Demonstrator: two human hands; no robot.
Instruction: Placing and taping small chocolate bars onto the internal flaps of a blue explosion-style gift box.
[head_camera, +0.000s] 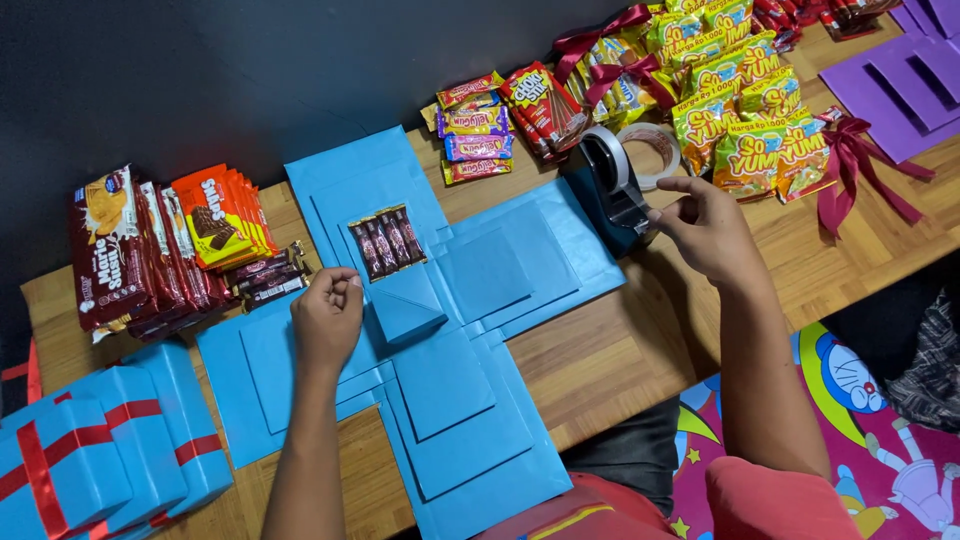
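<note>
A large blue cross-shaped paper layout (470, 400) lies unfolded on the wooden table (620, 350), with smaller blue panels layered on it. A row of small dark chocolate bars (388, 241) sits stuck on the upper panel. My left hand (326, 318) rests in a loose fist on the paper just left of these bars, holding nothing I can see. My right hand (705, 228) reaches to the dark tape dispenser (612, 190), with thumb and fingers pinching at the tape end by its cutter. A little folded blue pocket (405, 312) stands beside my left hand.
Red and orange biscuit packs (165, 245) lie at the left. Finished blue boxes with red ribbon (95, 450) sit at the lower left. Snack packets (505, 115), yellow-green bags (745, 110), dark red ribbons (860, 165) and purple paper (915, 85) fill the far right.
</note>
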